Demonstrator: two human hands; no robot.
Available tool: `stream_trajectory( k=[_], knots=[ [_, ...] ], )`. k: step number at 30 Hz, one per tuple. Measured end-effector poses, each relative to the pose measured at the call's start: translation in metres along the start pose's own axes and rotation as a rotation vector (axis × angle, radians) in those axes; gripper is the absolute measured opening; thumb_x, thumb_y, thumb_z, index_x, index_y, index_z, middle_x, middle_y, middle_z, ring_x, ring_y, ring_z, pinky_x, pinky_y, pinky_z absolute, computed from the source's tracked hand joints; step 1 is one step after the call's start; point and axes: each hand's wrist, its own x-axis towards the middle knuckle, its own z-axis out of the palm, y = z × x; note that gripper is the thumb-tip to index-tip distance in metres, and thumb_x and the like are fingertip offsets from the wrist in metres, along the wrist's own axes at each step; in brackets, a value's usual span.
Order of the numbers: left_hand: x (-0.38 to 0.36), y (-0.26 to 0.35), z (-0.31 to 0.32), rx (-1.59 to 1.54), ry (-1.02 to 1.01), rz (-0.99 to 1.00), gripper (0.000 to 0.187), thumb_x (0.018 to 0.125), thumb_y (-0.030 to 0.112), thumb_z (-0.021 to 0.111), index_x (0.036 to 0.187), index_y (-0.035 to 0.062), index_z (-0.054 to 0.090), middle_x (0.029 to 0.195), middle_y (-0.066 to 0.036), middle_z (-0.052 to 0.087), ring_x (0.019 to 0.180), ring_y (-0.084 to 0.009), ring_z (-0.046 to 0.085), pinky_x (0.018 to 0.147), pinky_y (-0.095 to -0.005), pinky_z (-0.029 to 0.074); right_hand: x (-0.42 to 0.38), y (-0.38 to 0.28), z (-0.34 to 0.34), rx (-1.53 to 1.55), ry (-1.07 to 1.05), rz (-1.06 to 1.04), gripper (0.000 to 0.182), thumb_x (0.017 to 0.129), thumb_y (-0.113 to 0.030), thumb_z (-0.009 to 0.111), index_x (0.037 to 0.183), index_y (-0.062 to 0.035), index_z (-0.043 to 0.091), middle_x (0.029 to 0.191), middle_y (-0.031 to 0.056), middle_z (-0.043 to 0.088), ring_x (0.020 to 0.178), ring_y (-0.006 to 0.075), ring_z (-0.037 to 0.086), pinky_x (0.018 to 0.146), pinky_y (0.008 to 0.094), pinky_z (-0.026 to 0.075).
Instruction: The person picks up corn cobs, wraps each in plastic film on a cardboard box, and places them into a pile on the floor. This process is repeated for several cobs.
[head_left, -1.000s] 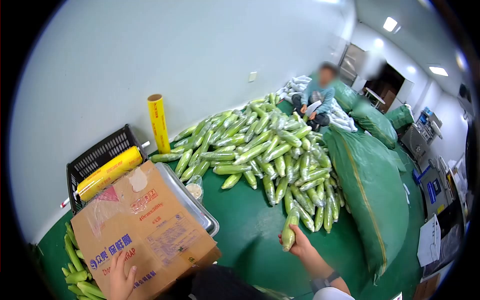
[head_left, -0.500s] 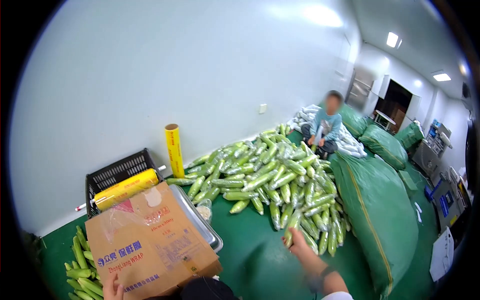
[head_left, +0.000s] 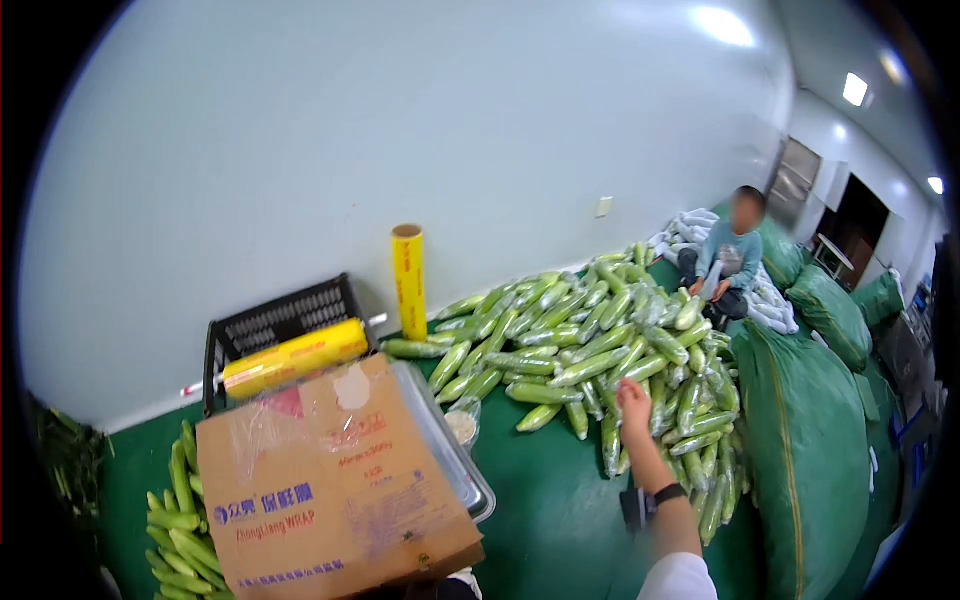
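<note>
My right hand (head_left: 632,402), with a dark band round its wrist, reaches over a pile of film-wrapped, zucchini-like green vegetables (head_left: 600,345). Its fingers are curled, and no vegetable shows in their grip. My left hand is out of view. In front of me stands a cardboard box (head_left: 335,480) marked "ZhongLiang WRAP". A yellow roll of cling film (head_left: 295,358) lies on a rod across a black plastic crate (head_left: 285,315) behind it. Unwrapped vegetables (head_left: 185,540) of similar shape lie left of the box.
Another yellow film roll (head_left: 409,285) stands upright by the wall. A metal tray (head_left: 465,480) sticks out from the box's right side, beside a small clear bag (head_left: 463,425). A large green sack (head_left: 800,450) borders the pile. A person (head_left: 730,255) sits behind the pile.
My right hand has moved up and over the pile; the wrapped vegetable it gripped is no longer seen in it. My left hand has left the view. The camera has turned left.
</note>
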Motion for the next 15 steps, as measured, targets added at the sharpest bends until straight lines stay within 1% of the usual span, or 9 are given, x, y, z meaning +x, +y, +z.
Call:
stream_trajectory(
  k=[1,2,4,5,7,8,13,14,15],
  knots=[
    [0.001,-0.010,0.007,0.011,0.002,0.043,0.040,0.099,0.021,0.048,0.134,0.0019,0.047,0.134,-0.016,0.051,0.122,-0.0333,0.048,0.098,-0.0405,0.042,-0.035,-0.006,0.026,-0.112,-0.143,-0.019,0.021,0.093,-0.011,0.053,0.110,-0.0020,0.063,0.089,0.0042,0.065,0.074,0.0095,0.057,0.064,0.0215,0.046],
    [0.014,-0.090,0.044,-0.244,0.176,0.118,0.035,0.085,-0.002,0.057,0.120,-0.0036,0.055,0.097,-0.010,0.060,0.079,-0.0171,0.059,0.074,-0.0281,0.050,-0.077,-0.015,0.048,-0.213,-0.243,0.041,0.021,0.094,-0.013,0.053,0.109,-0.0021,0.063,0.092,0.0044,0.066,0.078,0.0089,0.057,0.066,0.0224,0.046],
    [0.027,0.008,0.021,-0.070,0.172,0.018,0.025,0.084,0.004,0.060,0.108,-0.0031,0.060,0.094,-0.015,0.062,0.088,-0.0246,0.062,0.078,-0.0328,0.049,-0.157,-0.039,0.093,-0.404,-0.514,-0.135,0.015,0.089,-0.010,0.058,0.099,-0.0054,0.068,0.094,0.0052,0.066,0.081,0.0148,0.059,0.072,0.0281,0.048],
    [0.042,0.035,0.016,-0.013,0.187,0.147,0.027,0.083,0.008,0.063,0.107,-0.0011,0.060,0.100,-0.018,0.061,0.094,-0.0318,0.061,0.084,-0.0361,0.048,-0.189,-0.052,0.112,-0.461,-0.680,-0.273,0.015,0.088,-0.010,0.059,0.099,-0.0065,0.068,0.097,0.0061,0.065,0.085,0.0181,0.059,0.075,0.0300,0.048],
    [0.067,0.054,0.022,0.039,0.133,0.143,0.036,0.078,0.016,0.068,0.112,0.0060,0.060,0.118,-0.019,0.056,0.106,-0.0378,0.054,0.092,-0.0419,0.045,-0.239,-0.067,0.150,-0.507,-0.972,-0.596,0.016,0.085,-0.008,0.062,0.099,-0.0087,0.070,0.104,0.0080,0.063,0.093,0.0246,0.058,0.080,0.0339,0.048],
    [0.084,0.053,0.025,0.189,0.120,0.285,0.042,0.079,0.021,0.069,0.118,0.0087,0.058,0.127,-0.020,0.050,0.113,-0.0382,0.051,0.096,-0.0433,0.042,-0.255,-0.066,0.166,-0.519,-1.036,-0.640,0.020,0.083,-0.008,0.063,0.102,-0.0100,0.069,0.106,0.0085,0.062,0.096,0.0265,0.056,0.082,0.0354,0.047],
    [0.178,0.058,0.046,0.142,0.352,0.261,0.057,0.080,0.025,0.069,0.132,0.0148,0.049,0.133,-0.016,0.047,0.115,-0.0351,0.048,0.098,-0.0448,0.038,-0.278,-0.070,0.238,-0.816,-0.993,-0.855,0.045,0.078,-0.008,0.066,0.122,-0.0143,0.059,0.106,0.0090,0.058,0.098,0.0297,0.053,0.083,0.0391,0.045],
    [0.196,0.060,0.045,0.147,0.364,0.223,0.054,0.080,0.025,0.068,0.130,0.0143,0.051,0.131,-0.014,0.048,0.113,-0.0343,0.049,0.097,-0.0449,0.039,-0.275,-0.070,0.253,-0.861,-1.016,-0.748,0.056,0.079,-0.007,0.066,0.132,-0.0166,0.051,0.104,0.0087,0.058,0.096,0.0298,0.053,0.082,0.0396,0.044],
    [0.214,0.062,0.042,0.150,0.372,0.185,0.051,0.081,0.025,0.068,0.128,0.0138,0.052,0.129,-0.013,0.050,0.111,-0.0336,0.050,0.096,-0.0451,0.039,-0.270,-0.067,0.268,-0.789,-1.026,-0.640,0.050,0.079,-0.007,0.065,0.127,-0.0153,0.054,0.104,0.0091,0.058,0.097,0.0302,0.052,0.082,0.0397,0.044]
  ],
)
